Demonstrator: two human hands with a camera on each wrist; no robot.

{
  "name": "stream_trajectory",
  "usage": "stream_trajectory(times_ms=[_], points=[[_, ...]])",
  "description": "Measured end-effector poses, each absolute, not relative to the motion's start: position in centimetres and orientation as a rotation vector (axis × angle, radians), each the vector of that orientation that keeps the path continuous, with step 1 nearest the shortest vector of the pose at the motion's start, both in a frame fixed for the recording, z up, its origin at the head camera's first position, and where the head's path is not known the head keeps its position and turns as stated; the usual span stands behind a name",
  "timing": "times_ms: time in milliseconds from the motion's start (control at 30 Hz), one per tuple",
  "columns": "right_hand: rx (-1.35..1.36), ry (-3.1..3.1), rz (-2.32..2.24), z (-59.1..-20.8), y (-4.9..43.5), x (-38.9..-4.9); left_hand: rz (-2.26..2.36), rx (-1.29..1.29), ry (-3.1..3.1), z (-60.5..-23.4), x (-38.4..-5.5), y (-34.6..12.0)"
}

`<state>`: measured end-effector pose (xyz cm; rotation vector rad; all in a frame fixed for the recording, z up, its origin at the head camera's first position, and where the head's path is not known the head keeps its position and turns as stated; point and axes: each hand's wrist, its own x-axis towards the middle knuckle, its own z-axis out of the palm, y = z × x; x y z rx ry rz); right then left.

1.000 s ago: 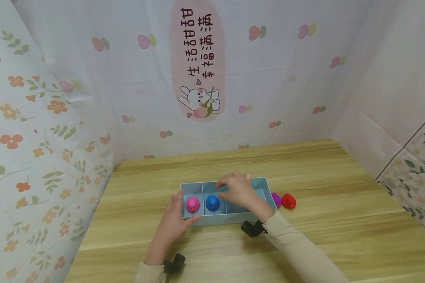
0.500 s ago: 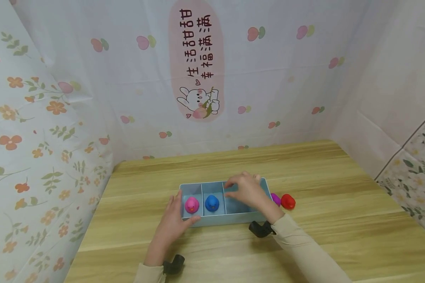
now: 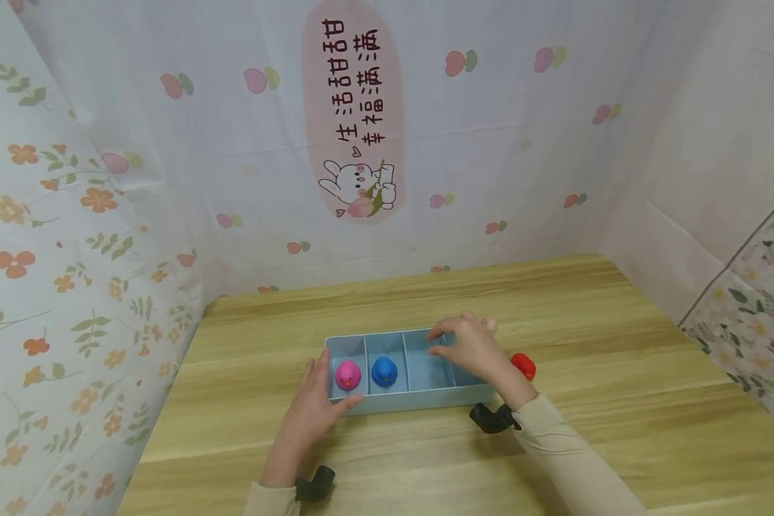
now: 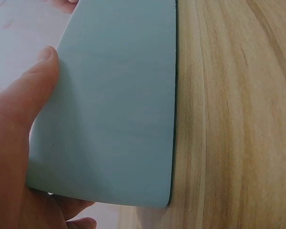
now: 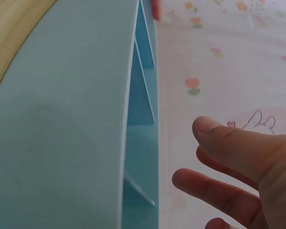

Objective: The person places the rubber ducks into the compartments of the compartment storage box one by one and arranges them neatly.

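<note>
A light blue divided box sits on the table, a pink rubber duck in its leftmost compartment and a blue rubber duck in the one beside it. My left hand holds the box's left end, thumb at the front wall and fingers along the end; the left wrist view shows this thumb on the wall. Over the right-hand compartments hovers my right hand, fingers loosely bent and apart, holding nothing. The right wrist view shows its spread fingers beyond the rim.
A red rubber duck is on the table right of the box, partly behind the right wrist. Dark wrist-worn devices hang below both wrists. Patterned cloth rises behind the table and at both sides.
My right hand has moved right, from over the middle compartments toward the box's right end. It now hides the purple toy seen earlier beside the red duck. The left hand stays put.
</note>
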<state>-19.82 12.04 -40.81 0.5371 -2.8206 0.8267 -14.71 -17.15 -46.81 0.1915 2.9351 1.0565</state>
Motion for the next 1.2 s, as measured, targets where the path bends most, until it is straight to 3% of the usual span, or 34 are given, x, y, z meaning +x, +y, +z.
stream_trajectory(times_ms=[1200], points=[[0.354,-2.680,0.903,-41.5,18.7,-18.7,1.054,0.182,2.932,-46.9,-14.7,-17.2]])
